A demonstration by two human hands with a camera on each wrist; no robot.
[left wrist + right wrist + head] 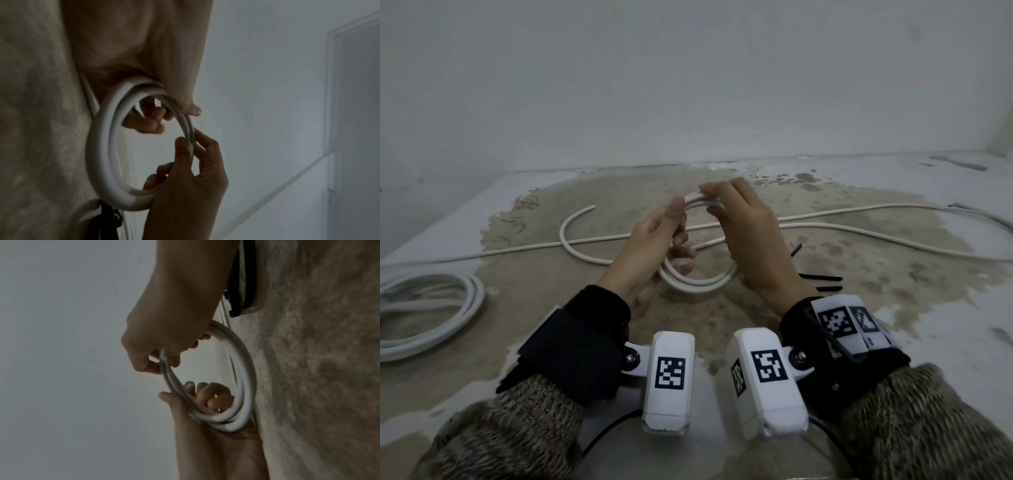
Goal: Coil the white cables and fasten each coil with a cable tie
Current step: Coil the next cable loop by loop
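Both hands hold the white coil (697, 279) upright above the desk (893, 274): left hand (654, 240) fingers clamped round its left side, right hand (750, 236) pinching the far top. Likely this keeps the loops together. Black cable ties (822, 277) lie just right, within reach.

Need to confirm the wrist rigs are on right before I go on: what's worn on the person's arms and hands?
Both hands, left hand and right hand, are bare. Each forearm has a speckled grey-brown knit sleeve ending in a black cuff and a black wrist strap. Each strap carries a white camera box with black square-pattern markers; the right strap also bears white marker tags. Thin black cables run beneath.
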